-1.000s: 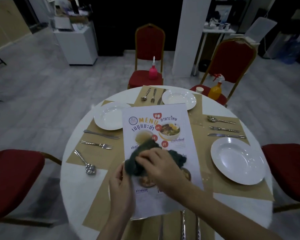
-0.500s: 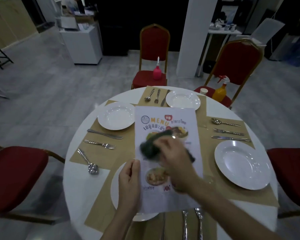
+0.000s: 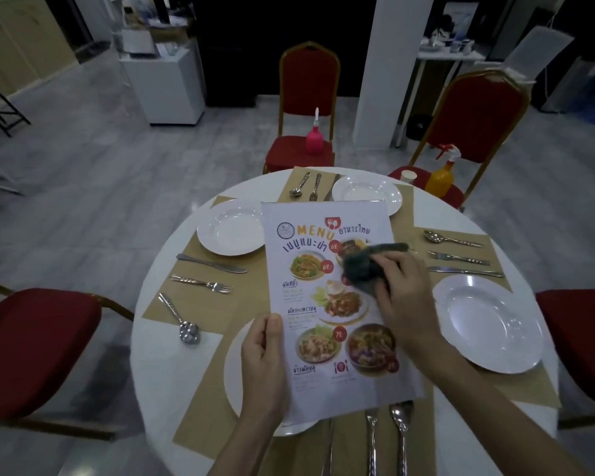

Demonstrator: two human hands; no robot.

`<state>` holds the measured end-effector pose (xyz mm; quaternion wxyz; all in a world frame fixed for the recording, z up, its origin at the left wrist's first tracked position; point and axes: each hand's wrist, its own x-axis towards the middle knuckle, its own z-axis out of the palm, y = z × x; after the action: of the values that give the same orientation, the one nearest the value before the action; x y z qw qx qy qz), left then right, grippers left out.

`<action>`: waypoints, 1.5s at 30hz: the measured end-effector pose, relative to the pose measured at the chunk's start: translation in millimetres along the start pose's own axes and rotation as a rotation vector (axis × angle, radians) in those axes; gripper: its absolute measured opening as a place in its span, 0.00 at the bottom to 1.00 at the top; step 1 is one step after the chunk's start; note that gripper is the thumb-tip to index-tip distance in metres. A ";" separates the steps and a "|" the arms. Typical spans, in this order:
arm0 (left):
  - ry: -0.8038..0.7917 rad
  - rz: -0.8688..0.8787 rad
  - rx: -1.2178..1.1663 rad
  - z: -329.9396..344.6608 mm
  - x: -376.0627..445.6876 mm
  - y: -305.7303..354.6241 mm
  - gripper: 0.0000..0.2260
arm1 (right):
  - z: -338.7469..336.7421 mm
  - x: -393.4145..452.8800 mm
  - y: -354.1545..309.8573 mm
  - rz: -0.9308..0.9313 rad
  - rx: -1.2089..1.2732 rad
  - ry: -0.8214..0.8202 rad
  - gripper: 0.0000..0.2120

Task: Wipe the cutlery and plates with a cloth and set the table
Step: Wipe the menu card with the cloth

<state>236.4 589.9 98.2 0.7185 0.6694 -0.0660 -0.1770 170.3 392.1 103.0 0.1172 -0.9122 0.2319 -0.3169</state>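
My left hand [image 3: 263,359] pinches the lower left edge of the menu sheet [image 3: 330,304], thumb on top and fingers curled underneath, holding it above the near plate [image 3: 236,383], which shows only as a white rim past the sheet. My right hand [image 3: 397,290] presses a dark green cloth [image 3: 364,266] against the upper right part of the menu, fingers curled round the bunched fabric.

The round white table [image 3: 158,338] carries tan placemats [image 3: 200,300]. On the left mat a white plate [image 3: 232,226] holds nothing, with a knife [image 3: 212,263], fork [image 3: 201,282] and spoon [image 3: 179,319] laid beside it toward me. The far plate [image 3: 366,197], also bare, sits partly behind the top of the menu, with a spoon [image 3: 299,184] and fork [image 3: 315,187] to its left. On the right a deep white plate [image 3: 488,326] holds nothing; beyond it lie a spoon [image 3: 452,238], fork [image 3: 459,258] and knife [image 3: 466,271]. Near cutlery [image 3: 402,431] pokes out below the menu's bottom edge.

On the far red chair [image 3: 308,104] stands a pink squeeze bottle [image 3: 314,137]; its contents are not clear. On the right-hand chair [image 3: 474,115] are an orange spray bottle [image 3: 442,178] and a small paper cup [image 3: 408,176], whose inside I cannot see.
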 end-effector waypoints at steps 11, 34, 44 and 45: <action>0.001 -0.003 0.033 -22.9 -1.3 -6.9 0.13 | 2.8 -54.7 -2.3 -0.479 -0.024 -0.186 0.19; 0.058 -0.008 0.028 -9.8 -4.3 5.1 0.13 | -10.3 -58.7 7.3 -0.187 -0.006 -0.072 0.14; 0.023 0.041 0.113 4.0 -14.9 -1.3 0.15 | 17.3 42.5 -45.8 -0.035 0.067 0.006 0.14; 0.035 0.035 0.113 1.9 -14.1 -1.6 0.15 | 19.8 29.4 -57.6 -0.118 0.082 -0.020 0.14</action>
<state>222.5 592.9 98.8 0.6837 0.7105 -0.0750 -0.1489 223.2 428.7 123.9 0.1382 -0.9218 0.1634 -0.3232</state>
